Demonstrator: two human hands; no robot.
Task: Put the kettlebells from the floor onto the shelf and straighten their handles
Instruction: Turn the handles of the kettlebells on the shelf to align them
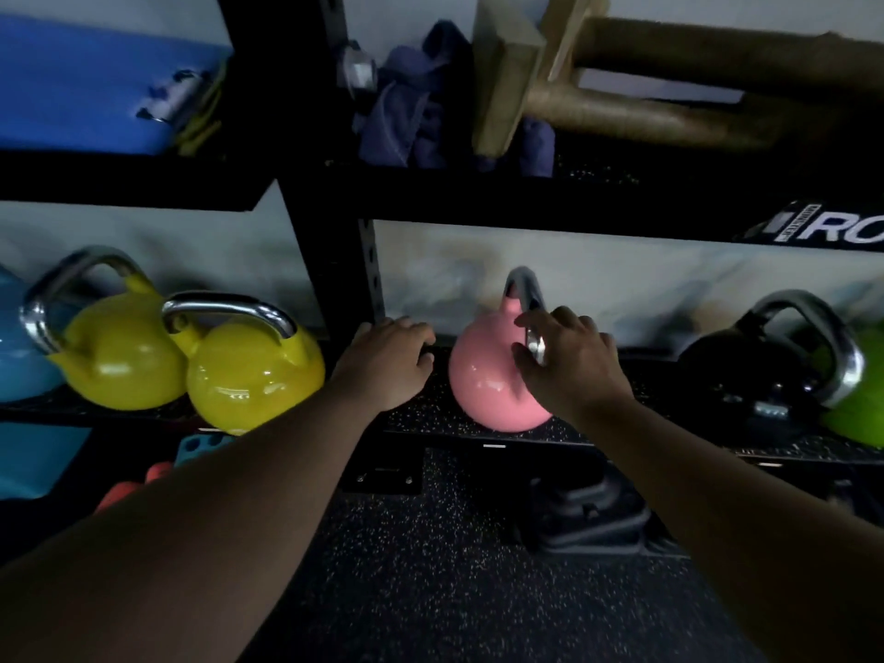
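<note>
A pink kettlebell (483, 380) stands on the black speckled shelf (430, 418) with its steel handle turned edge-on toward me. My right hand (569, 361) is closed around the near side of that handle. My left hand (387, 361) rests to the left of the pink bell, fingers curled, beside the black upright post; I cannot tell whether it touches the bell. Two yellow kettlebells (253, 370) (115, 356) and a blue one (19, 342) stand on the shelf's left section. On the right stand a black kettlebell (746, 375) and a green one (861, 404).
The black upright post (354, 260) splits the rack. The upper shelf holds a blue mat (86, 83), purple cloth (411, 117) and wooden pieces (507, 74). Below the shelf lie black weights (588, 519) on the speckled rubber floor (430, 590), with teal and orange items (201, 447) at left.
</note>
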